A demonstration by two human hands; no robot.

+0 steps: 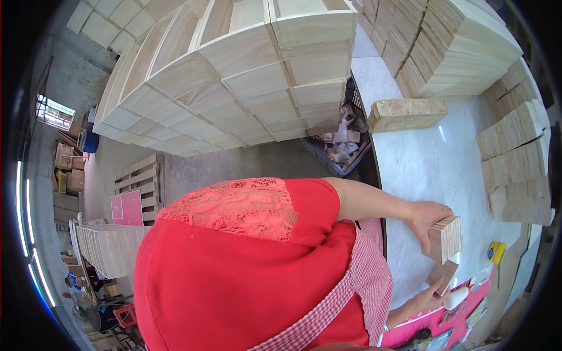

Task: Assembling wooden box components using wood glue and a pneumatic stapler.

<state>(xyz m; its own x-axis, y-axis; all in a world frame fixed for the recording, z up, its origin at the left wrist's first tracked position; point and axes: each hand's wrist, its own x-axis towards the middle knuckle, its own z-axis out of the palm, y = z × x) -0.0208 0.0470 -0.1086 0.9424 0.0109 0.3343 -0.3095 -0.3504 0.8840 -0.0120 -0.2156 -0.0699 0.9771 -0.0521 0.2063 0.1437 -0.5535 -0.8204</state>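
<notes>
Left hand (432,222) clasping wooden block stack (446,238), right side of white marbled tabletop (430,161), right hand (426,300) nearer, fingers against small wooden board (442,274), grip cannot be told, white bottle (456,299) just beside, yellow tub (496,253) farther right.

White tabletop (430,167) lies open between the oblong tan block (407,115) and left hand (430,221); a tall board stack (451,67) behind the block and more stacks (510,137) to its right bar passage.

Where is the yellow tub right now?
In the head view, the yellow tub is toward the right side, right of the wood pieces in the left hand and below the stacked slabs.
</notes>
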